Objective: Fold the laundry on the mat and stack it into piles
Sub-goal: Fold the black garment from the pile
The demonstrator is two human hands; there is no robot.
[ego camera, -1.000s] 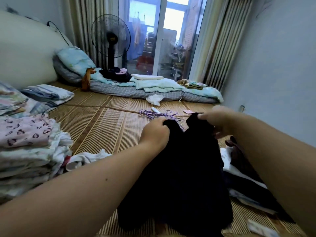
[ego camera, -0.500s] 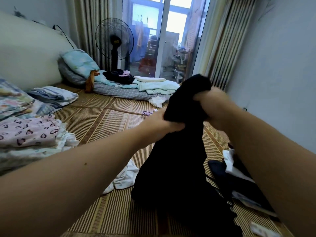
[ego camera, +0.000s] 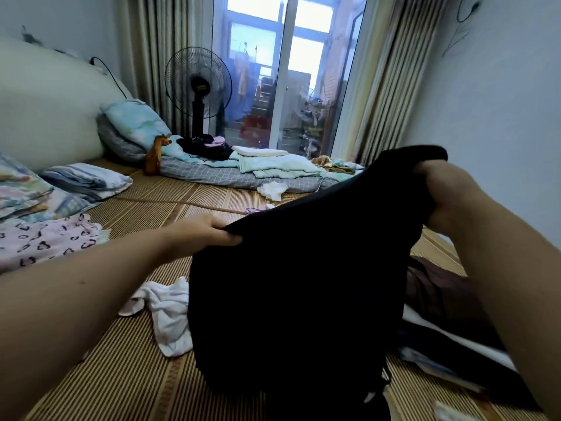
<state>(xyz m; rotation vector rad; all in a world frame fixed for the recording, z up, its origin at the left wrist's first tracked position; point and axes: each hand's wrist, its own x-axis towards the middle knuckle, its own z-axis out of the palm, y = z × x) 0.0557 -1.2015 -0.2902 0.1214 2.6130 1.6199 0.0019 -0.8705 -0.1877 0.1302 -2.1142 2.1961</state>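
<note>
Garment (ego camera: 288,284) edge within left fingers (ego camera: 214,221) and right fingers (ego camera: 434,177).

**Free room and obstacles.** The black garment (ego camera: 288,284), stretched between your left hand (ego camera: 200,230) and right hand (ego camera: 446,192), hangs in front of you and blocks the centre. To your left, bare woven mat (ego camera: 127,384) lies open between the garment and the heart-print stack (ego camera: 45,241). A crumpled white cloth (ego camera: 170,314) lies there, just beside the garment. To your right, dark clothes (ego camera: 434,287) crowd the floor. Beyond the garment, open mat reaches the purple hangers (ego camera: 253,210).
</note>
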